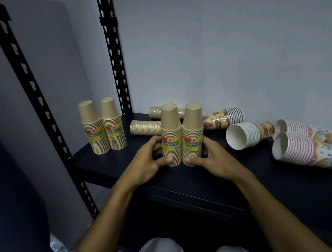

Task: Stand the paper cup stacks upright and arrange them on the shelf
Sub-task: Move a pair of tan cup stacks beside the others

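Observation:
Two brown paper cup stacks stand upright, side by side, mid-shelf. My left hand (pixel 151 159) grips the left stack (pixel 171 133) and my right hand (pixel 209 156) grips the right stack (pixel 193 132), thumbs at their bases. Another upright brown pair (pixel 102 126) stands at the shelf's left end. Two brown stacks (pixel 144 127) lie on their sides behind my hands. To the right, several patterned stacks lie flat: a brown-printed one (pixel 223 118), a white-rimmed one (pixel 245 134), and two pink ones (pixel 309 146).
The black shelf board (pixel 185 184) runs from the left posts to the right edge of view. Black slotted uprights (pixel 114 54) rise at the left. A pale wall stands behind the shelf. My knees show at the bottom.

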Motion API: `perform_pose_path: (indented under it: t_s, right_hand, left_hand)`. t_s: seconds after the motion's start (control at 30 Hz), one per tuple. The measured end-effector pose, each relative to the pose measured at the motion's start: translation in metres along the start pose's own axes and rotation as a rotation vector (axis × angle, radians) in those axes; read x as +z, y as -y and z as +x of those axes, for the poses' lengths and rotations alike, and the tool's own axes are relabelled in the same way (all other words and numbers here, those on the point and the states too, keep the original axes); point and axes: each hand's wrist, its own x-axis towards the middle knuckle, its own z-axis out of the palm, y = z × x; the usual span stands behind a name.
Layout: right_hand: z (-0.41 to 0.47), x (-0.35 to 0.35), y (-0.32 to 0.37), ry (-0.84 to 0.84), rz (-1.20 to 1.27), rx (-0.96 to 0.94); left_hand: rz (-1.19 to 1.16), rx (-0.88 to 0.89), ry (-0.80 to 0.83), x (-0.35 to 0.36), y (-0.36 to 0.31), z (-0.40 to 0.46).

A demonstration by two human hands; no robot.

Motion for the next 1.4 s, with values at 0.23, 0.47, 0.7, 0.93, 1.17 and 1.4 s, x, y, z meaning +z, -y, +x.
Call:
perform_pose_path:
  t_s: [0.23,0.47,0.7,0.93,1.17,1.4]
  right_hand:
    - [-0.005,0.004,0.005,-0.034,-0.019,-0.043]
    - [-0.005,0.028,0.020,0.022,-0.057,-0.055]
    - [0.010,0.077,0.044,0.101,-0.035,-0.092]
    - [0.047,0.133,0.057,0.077,-0.093,-0.114]
    - [0.084,0.153,0.061,0.090,-0.091,-0.087]
    - [0.086,0.157,0.063,0.015,-0.088,-0.062]
  left_hand:
    - [0.097,0.008,-0.067,0.006,-0.004,-0.013]
    - [0.153,0.004,-0.124,-0.010,-0.007,-0.043]
    - [0.219,0.016,-0.222,-0.051,0.007,-0.081]
    - [0.415,-0.051,-0.382,-0.090,0.029,-0.092]
    - [0.443,-0.152,-0.527,-0.100,0.044,-0.081]
    - [0.419,-0.170,-0.596,-0.100,0.047,-0.076]
